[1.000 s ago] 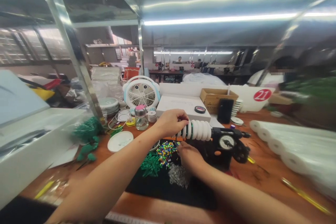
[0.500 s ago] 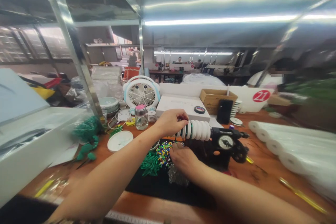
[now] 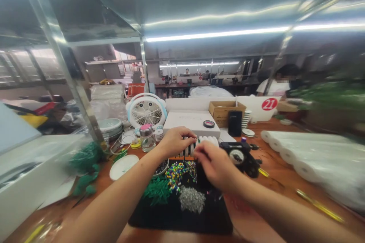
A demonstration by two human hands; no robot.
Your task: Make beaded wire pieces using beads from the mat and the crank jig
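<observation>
Head cam view: both hands are right at the row of white spools (image 3: 210, 140), which sits over the back of a black mat (image 3: 182, 226), just left of a black machine with a round dial (image 3: 237, 157). Left hand (image 3: 178, 139) is over the left end of the row, fingers bent and thumb close to them, so half closed at most. Can't tell if it's actually gripping a spool. Right hand (image 3: 212, 161) is in front of the row with fingers curled in and the tips near the left thumb; whatever might be pinched there is too small to make out.

On the mat just below the hands: a scatter of multicoloured beads (image 3: 174, 174), some green pieces (image 3: 156, 190) on their left, and a clear, shiny pile (image 3: 192, 199) nearer the wearer. White plate (image 3: 122, 167) is off to the left, pink-lidded jar (image 3: 147, 140) behind it.
</observation>
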